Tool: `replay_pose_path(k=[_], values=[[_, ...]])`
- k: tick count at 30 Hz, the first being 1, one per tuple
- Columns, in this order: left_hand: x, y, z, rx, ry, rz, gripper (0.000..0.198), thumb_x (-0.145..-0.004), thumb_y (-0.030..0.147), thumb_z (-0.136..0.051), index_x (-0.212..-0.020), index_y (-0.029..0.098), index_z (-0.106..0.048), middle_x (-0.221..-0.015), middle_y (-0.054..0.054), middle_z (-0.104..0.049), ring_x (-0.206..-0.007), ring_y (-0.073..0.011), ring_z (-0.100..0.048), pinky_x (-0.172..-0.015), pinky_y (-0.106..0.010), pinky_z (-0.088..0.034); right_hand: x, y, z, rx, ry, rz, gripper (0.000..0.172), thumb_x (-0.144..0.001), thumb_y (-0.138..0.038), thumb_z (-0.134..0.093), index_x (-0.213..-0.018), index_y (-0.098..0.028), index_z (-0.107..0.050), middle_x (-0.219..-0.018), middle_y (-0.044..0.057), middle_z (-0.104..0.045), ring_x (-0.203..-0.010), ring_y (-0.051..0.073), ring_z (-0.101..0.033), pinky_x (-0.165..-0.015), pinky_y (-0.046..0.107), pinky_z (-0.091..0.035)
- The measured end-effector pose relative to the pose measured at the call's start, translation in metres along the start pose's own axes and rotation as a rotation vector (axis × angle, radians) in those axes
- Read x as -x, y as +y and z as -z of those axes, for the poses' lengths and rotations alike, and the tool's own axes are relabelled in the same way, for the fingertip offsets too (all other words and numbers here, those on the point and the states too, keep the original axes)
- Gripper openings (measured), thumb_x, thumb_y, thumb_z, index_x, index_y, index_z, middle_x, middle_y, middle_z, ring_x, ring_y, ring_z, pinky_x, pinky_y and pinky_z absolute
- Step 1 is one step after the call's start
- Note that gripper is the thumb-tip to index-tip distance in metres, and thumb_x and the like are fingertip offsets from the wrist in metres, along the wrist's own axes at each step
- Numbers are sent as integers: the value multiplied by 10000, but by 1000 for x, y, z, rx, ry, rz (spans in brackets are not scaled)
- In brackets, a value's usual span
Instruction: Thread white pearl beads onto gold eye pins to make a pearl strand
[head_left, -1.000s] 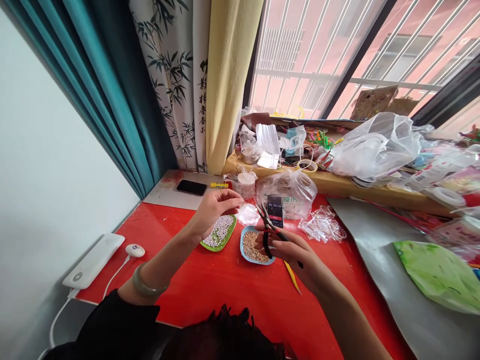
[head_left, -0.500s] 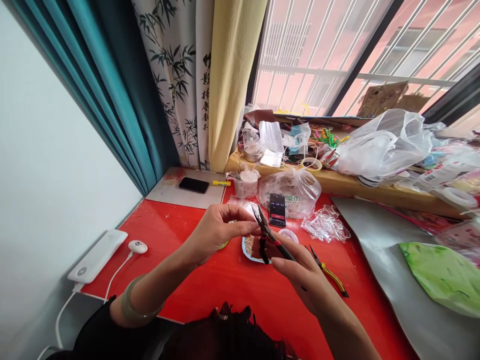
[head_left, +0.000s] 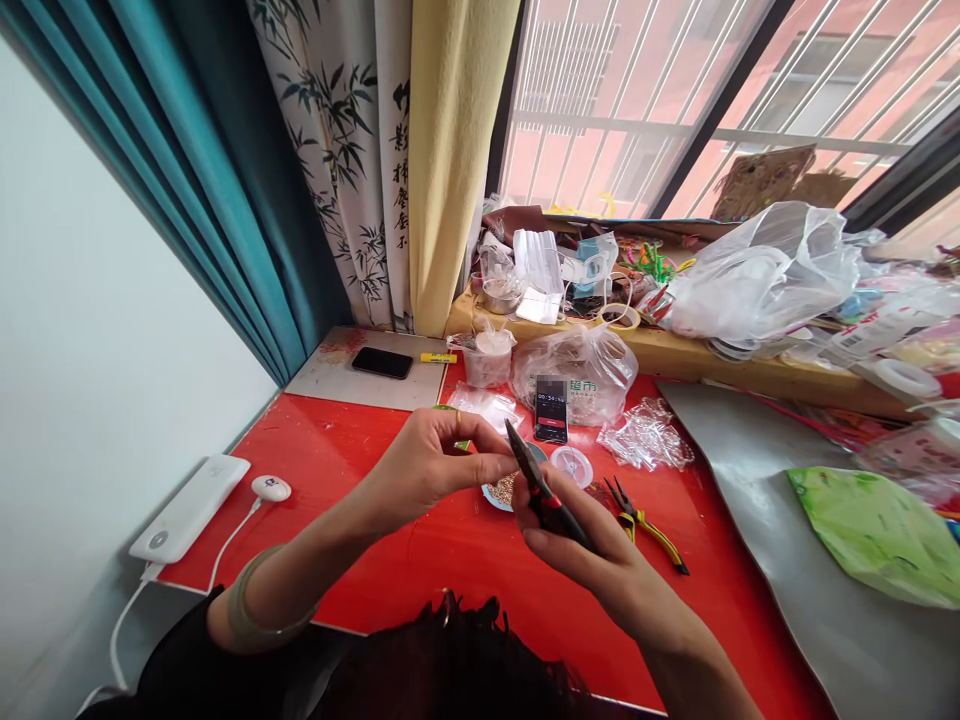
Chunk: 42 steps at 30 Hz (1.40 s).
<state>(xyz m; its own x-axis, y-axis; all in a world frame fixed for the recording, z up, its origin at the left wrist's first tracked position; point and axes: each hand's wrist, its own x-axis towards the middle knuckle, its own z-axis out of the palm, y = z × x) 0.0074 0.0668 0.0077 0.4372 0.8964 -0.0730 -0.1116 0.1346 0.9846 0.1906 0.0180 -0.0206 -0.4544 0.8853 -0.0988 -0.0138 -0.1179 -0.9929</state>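
Observation:
My right hand [head_left: 581,530] is wrapped round a pair of needle-nose pliers [head_left: 534,478] with dark handles and a red band. Their jaws look closed and point up and away. Just left of the jaws, my left hand [head_left: 442,460] pinches with thumb and forefinger; whatever it holds is too small to make out. Below and behind the hands lies a blue-rimmed dish [head_left: 496,495] of small gold-coloured beads, partly hidden. A second pair of pliers [head_left: 649,530], with yellow and black handles, rests on the red table right of my right hand.
A phone showing a timer [head_left: 551,412] leans against a clear plastic bag [head_left: 600,365]. Clear packets [head_left: 646,435] and a round lid [head_left: 571,466] lie nearby. At left are a white power bank [head_left: 191,508] and a black phone [head_left: 382,362]. A grey sheet [head_left: 757,500] covers the right side.
The pliers' handles have closed together in my right hand, and the jaws have turned slightly. My left hand keeps its pinch beside them. The camera view has shifted a little.

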Motion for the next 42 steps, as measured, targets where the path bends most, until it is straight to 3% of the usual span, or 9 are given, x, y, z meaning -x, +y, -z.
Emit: replay_pose_path(k=[4,11,16,21,28,32,37,42], values=[[1,-15,6,-134,-71,71,76,-661,224,-705,-662,154,-675,-641,-8,-652,-627,-143,-578,-604,-261,-434,2,13,-10,31,60,-84,252,-793,-454,-605,-878,-219,-576,-784,-8,-425,-702,135,-375,-638,275,-342],[4,-78,9,-220,-51,150,79,-705,221,-666,-680,146,-659,-659,-4,-636,-675,-154,-553,-667,-273,-412,3,74,-27,1,287,-103,353,-760,-510,-614,-690,-194,-471,-659,-44,-343,-630,119,-289,-578,257,-249],[7,-103,5,-147,-69,182,133,-695,272,-680,-673,147,-639,-663,-3,-620,-668,-152,-543,-665,-272,-410,10,95,-29,-175,232,-173,386,-732,-520,-644,-711,-184,-454,-607,-73,-297,-526,75,-219,-479,229,-173],[7,-100,4,-77,-84,208,177,-645,287,-720,-623,144,-619,-624,4,-594,-627,-136,-504,-619,-258,-380,15,90,-25,-499,57,-298,423,-699,-503,-667,-694,-205,-367,-552,-107,-209,-452,42,-108,-409,200,-71],[8,-95,0,65,-107,254,244,-611,328,-755,-609,137,-604,-598,11,-570,-589,-115,-477,-605,-255,-374,21,80,-18,-758,-109,-361,402,-690,-436,-681,-661,-193,-362,-560,-97,-217,-443,29,-124,-397,176,-69],[9,-93,-3,137,-102,270,262,-589,338,-770,-608,134,-605,-608,6,-579,-577,-110,-481,-607,-260,-383,24,77,-21,-776,-77,-331,332,-712,-381,-674,-675,-181,-412,-557,-92,-242,-447,35,-153,-406,177,-107],[16,-82,-7,160,-66,273,176,-659,280,-734,-626,143,-627,-619,14,-586,-600,-106,-498,-631,-251,-396,29,63,-29,-712,52,-234,238,-657,-246,-698,-833,-165,-560,-702,-11,-494,-652,108,-426,-607,231,-316],[21,-73,-11,134,24,264,104,-688,219,-714,-641,159,-643,-646,19,-618,-620,-95,-511,-627,-224,-399,35,52,-30,-475,100,-238,218,-721,-278,-648,-902,-202,-553,-803,-8,-487,-731,130,-417,-651,252,-303]])
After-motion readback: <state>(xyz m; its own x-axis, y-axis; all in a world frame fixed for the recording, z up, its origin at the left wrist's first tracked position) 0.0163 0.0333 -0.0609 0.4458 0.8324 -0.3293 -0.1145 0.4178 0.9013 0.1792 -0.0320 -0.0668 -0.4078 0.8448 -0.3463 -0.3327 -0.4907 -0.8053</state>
